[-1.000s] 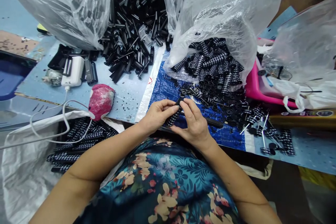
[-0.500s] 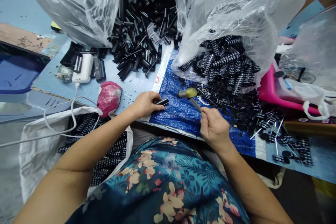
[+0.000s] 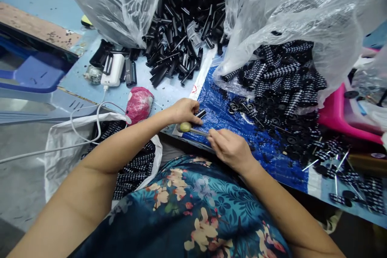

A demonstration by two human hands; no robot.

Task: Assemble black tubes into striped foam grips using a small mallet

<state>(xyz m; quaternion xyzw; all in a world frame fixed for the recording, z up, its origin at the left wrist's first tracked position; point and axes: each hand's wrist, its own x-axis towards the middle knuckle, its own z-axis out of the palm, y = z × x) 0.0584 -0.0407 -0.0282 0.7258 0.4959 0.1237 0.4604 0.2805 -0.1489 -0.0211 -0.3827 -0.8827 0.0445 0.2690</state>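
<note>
My left hand (image 3: pixel 185 111) holds a small black roller piece (image 3: pixel 200 113) down on the blue tarp (image 3: pixel 229 127) at the table's near edge. My right hand (image 3: pixel 229 149) grips the metal handle of a small hammer, whose yellow-green head (image 3: pixel 185 127) rests right next to the left fingers. Just right of the hands lie loose black caps (image 3: pixel 242 107) and several black-and-white patterned rollers (image 3: pixel 281 76) spilling from a clear plastic bag (image 3: pixel 302 12).
A heap of plain black tubes (image 3: pixel 181 36) lies at the back, beside another clear bag (image 3: pixel 121 4). A white charger (image 3: pixel 112 71) with its cable, a pink wrapped ball (image 3: pixel 139 104), a pink tray (image 3: pixel 341 115), metal pins (image 3: pixel 311 164), and a sack of patterned rollers (image 3: pixel 133 169) by my left arm.
My right hand picked up the hammer and has swung its head down and left, to beside the left fingers. My left hand set the black piece on the tarp and keeps holding it.
</note>
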